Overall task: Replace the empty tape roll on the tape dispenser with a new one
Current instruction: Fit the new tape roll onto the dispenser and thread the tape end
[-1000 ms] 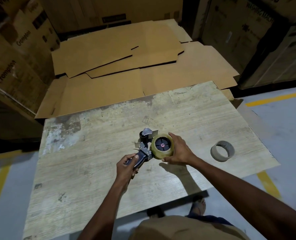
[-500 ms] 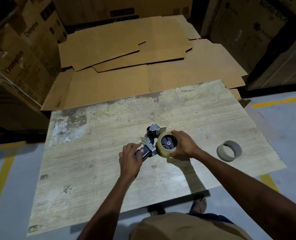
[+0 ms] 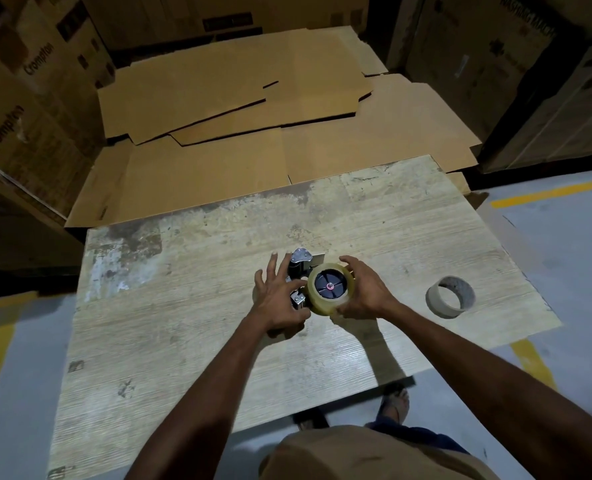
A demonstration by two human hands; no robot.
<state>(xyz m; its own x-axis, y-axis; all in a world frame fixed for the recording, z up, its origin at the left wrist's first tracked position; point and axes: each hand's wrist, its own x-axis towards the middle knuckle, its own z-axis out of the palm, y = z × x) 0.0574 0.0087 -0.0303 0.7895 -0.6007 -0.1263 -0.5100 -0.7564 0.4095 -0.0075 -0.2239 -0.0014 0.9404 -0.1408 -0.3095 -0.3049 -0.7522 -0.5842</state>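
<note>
Fingers, right hand: curled round the new tape roll, with the fingertips over its far rim and the thumb at its near edge, gripping it from the right side.
Fingers, left hand: spread and partly straightened over the left side of the tape dispenser; the palm covers the handle end, and whether it actually grips the handle cannot be told.
New tape roll: pale yellowish and translucent, seated on the dispenser's dark hub, whose spokes and small reddish centre show through the middle; its open face is turned up toward the camera.
Tape dispenser: near the middle of the table, between the two hands. Its long axis runs from the near side, under the left palm, away to the far side; the metal plate and dark roller at the head point away from the person.
Empty core: grey cardboard ring lying on the table well to the right of the right hand, near the right edge, its opening facing up and slightly toward the camera.
Surroundings: flattened cardboard sheets lie beyond the table's far edge, with stacked cartons to the left.
</note>
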